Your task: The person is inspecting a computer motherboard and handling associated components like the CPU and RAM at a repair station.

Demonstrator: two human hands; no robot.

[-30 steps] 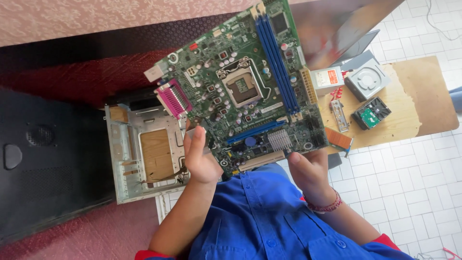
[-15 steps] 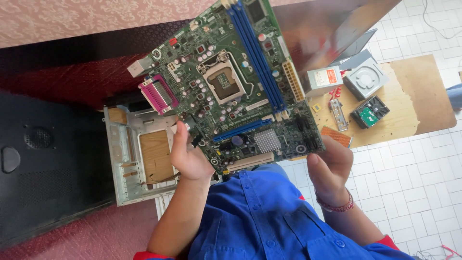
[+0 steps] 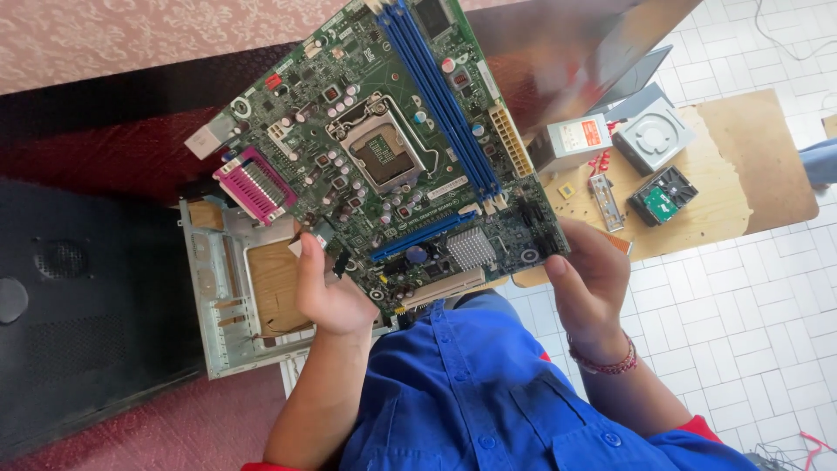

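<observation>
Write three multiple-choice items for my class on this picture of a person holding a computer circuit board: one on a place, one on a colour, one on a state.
1. Where does the bare grey metal computer case lie?
A. under the board's left side
B. on the wooden board
C. on the white tiles

2. What colour is the wide port block at the edge of the green circuit board?
A. yellow
B. pink
C. white

3. How is the circuit board held?
A. flat on the table
B. by one hand only
C. up in the air by both hands

Answers:
1 A, the case shows beneath the left hand.
2 B, the block is bright pink.
3 C, the left hand grips its near edge and the right hand its right corner, well above the case.
</observation>
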